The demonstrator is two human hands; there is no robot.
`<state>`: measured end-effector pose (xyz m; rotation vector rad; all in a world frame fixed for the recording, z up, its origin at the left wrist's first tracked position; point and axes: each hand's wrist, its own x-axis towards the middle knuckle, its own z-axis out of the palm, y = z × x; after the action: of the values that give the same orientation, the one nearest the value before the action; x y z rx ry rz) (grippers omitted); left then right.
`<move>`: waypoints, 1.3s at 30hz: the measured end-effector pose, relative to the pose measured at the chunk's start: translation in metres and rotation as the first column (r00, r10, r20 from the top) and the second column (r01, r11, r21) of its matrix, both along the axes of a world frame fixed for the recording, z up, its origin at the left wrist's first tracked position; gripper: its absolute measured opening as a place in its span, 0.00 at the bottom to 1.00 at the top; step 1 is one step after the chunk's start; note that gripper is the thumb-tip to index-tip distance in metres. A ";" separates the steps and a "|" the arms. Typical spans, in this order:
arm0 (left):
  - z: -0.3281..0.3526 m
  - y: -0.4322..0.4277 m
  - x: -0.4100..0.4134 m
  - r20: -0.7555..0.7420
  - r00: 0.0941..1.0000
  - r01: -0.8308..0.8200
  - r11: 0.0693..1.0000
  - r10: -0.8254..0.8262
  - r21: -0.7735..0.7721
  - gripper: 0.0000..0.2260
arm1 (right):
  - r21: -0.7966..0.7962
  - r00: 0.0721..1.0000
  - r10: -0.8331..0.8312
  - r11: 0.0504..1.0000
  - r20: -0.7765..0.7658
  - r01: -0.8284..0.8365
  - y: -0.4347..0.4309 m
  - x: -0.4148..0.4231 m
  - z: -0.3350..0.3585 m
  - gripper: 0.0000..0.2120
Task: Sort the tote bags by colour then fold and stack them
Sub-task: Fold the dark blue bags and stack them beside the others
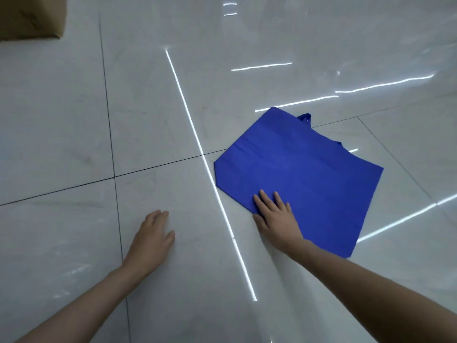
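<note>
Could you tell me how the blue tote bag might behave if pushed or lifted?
The blue tote bag lies flat and thin, so it is probably floppy and light. On the glossy floor it may slide.

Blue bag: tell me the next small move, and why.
Probably bring the left hand to the left edge of the bag to start a fold. The bag lies flat on the floor, the right hand presses its near corner, and the left is off it.

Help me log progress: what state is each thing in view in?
Blue bag: flat on the floor, handle showing at far edge.
Right hand: open, pressing the bag's near corner.
Left hand: open, holding nothing.
Cardboard box: partly in view, far left.
</note>
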<state>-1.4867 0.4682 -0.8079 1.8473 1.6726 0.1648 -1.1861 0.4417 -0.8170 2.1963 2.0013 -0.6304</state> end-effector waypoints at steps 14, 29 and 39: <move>0.012 -0.019 -0.060 -0.420 0.758 0.586 0.805 -0.500 0.098 0.61 | -0.083 0.781 0.529 0.808 -0.333 -0.583 -0.023 -0.102 0.020 0.24; 0.023 -0.066 -0.167 -0.079 0.988 0.132 0.991 -0.129 0.030 0.19 | 0.052 0.780 0.612 0.790 -0.127 -0.611 -0.049 -0.071 0.032 0.26; 0.034 -0.064 -0.199 -0.074 0.996 0.052 0.998 -0.053 -0.019 0.24 | 0.208 0.851 0.271 0.958 -0.450 -0.196 -0.037 -0.038 0.067 0.08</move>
<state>-1.6854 0.4046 -0.7743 1.9041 1.6685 0.0603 -1.2242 0.4046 -0.7498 1.9575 2.5869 -1.1002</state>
